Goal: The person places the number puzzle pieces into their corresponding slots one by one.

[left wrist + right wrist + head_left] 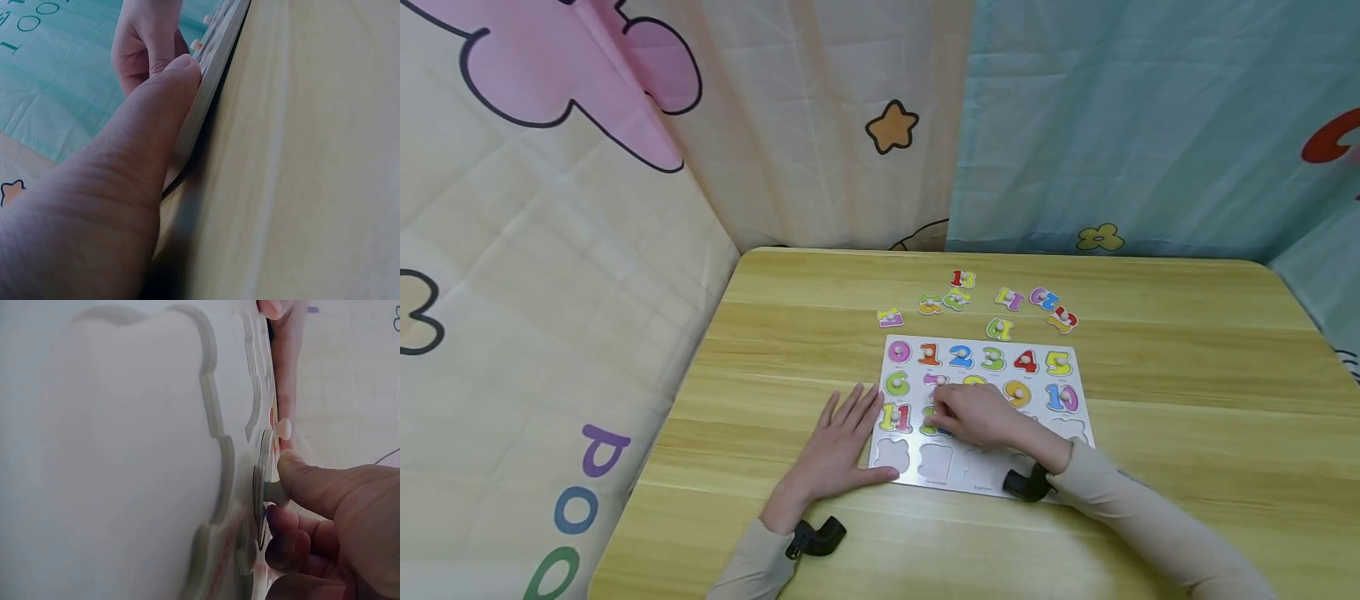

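A white number puzzle board (922, 450) lies on the wooden table, its upper rows filled with knobbed number pieces. My left hand (831, 454) rests with fingers spread at the board's left edge, its thumb by the near left corner. Over the third row, my right hand (977, 412) pinches the knob of the 12 piece (928, 412) between thumb and finger. In the right wrist view that piece (261, 487) sits edge-on at the board's surface. Beside it is the 11 piece (895, 417). My right hand partly hides the 7 and 8 pieces.
Beyond the board lie several loose number pieces, among them a red and yellow 13 (963, 279) and a yellow and purple piece (890, 317). Vacant recesses (936, 462) show in the near row. Printed curtains (850, 192) hang behind the table (1187, 350).
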A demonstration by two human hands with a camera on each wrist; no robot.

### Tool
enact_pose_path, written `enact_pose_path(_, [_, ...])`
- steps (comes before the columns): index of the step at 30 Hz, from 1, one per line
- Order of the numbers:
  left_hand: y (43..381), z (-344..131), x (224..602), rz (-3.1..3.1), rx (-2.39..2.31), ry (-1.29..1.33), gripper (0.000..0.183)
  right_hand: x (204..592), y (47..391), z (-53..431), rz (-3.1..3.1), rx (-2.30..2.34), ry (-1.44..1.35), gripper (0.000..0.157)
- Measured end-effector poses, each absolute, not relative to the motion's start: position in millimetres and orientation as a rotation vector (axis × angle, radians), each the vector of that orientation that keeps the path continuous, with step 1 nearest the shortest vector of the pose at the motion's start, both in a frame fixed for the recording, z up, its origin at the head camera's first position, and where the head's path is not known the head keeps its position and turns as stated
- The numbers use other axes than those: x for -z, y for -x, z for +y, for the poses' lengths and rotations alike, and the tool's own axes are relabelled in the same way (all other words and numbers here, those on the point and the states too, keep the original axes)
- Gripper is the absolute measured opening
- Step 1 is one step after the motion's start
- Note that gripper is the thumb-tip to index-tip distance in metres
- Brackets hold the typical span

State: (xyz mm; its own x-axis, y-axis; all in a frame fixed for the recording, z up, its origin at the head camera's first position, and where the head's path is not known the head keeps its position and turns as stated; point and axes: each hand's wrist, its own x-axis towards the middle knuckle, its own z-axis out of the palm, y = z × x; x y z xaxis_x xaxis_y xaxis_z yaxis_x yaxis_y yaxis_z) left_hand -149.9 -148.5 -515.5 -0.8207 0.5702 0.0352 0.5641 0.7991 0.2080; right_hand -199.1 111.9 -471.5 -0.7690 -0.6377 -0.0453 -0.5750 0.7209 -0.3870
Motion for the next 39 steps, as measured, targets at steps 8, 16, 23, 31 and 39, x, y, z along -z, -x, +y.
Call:
enact_pose_path(8, [150.3,-148.6,515.8,2.960,-0.333,-0.940,0.106,472.3,198.6,110.2,2.765,0.543,0.959,0.032])
enact_pose_path(16, [149.2,-148.8,519.0,2.982,-0.369,-0.972,0.105,472.3,198.0,109.8,2.747,0.557,0.970,0.031])
enact_pose_path(23, [149.1,-148.2,515.6,2.963,-0.364,-0.948,0.105,471.7,199.5,110.4,2.724,0.552,0.966,0.030])
enact_pose_path(31, [149.1,-148.7,514.4,2.967,-0.351,-0.948,0.105,467.1,206.0,111.0,2.656,0.533,0.956,0.032])
enact_pose_path(39, [148.2,-148.7,515.9,2.972,-0.334,-0.956,0.105,457.7,255.4,123.7,2.488,0.909,0.747,0.032])
